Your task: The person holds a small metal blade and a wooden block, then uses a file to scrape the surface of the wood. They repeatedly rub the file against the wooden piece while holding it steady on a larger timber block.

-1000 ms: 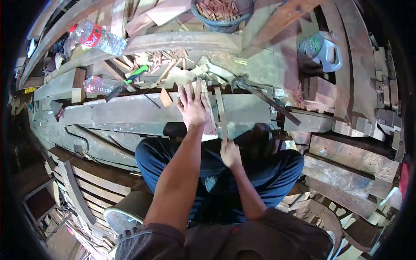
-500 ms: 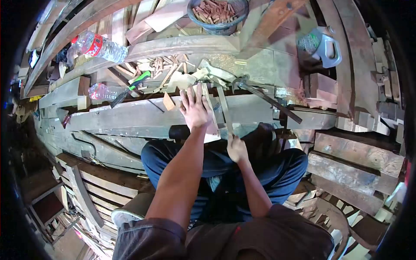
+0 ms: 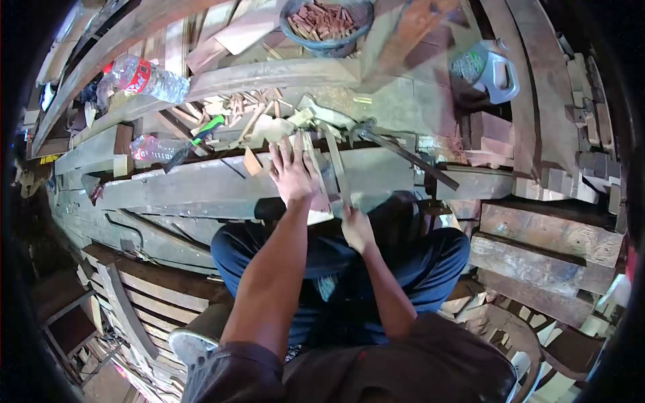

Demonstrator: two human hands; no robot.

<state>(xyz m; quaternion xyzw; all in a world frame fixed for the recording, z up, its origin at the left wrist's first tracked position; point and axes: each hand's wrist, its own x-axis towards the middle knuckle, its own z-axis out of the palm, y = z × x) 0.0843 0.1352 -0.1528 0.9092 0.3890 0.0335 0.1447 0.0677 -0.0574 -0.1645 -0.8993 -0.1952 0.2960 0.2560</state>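
My left hand [image 3: 294, 173] lies with fingers spread on a pale board [image 3: 321, 195] that crosses the long wooden beam [image 3: 201, 180]. To its right, my right hand [image 3: 357, 227] is closed round the lower end of a long flat strip [image 3: 335, 158], which looks like a saw or file. The strip points away from me beside the board. A hammer [image 3: 410, 156] lies right of it on the beam. Left of my left hand are a small tan wood piece [image 3: 252, 162] and a green-handled tool [image 3: 211, 126].
Wood scraps [image 3: 242, 111] are heaped behind the beam. Farther back stands a tub [image 3: 327, 46] of small sticks. Two plastic bottles, one large [image 3: 149, 79] and one small [image 3: 156, 148], lie at the left. A plastic jug [image 3: 498, 76] is at the right.
The whole view has shifted slightly, so things appear a little farther left. My left hand still rests on the board, and my right hand still holds the strip.
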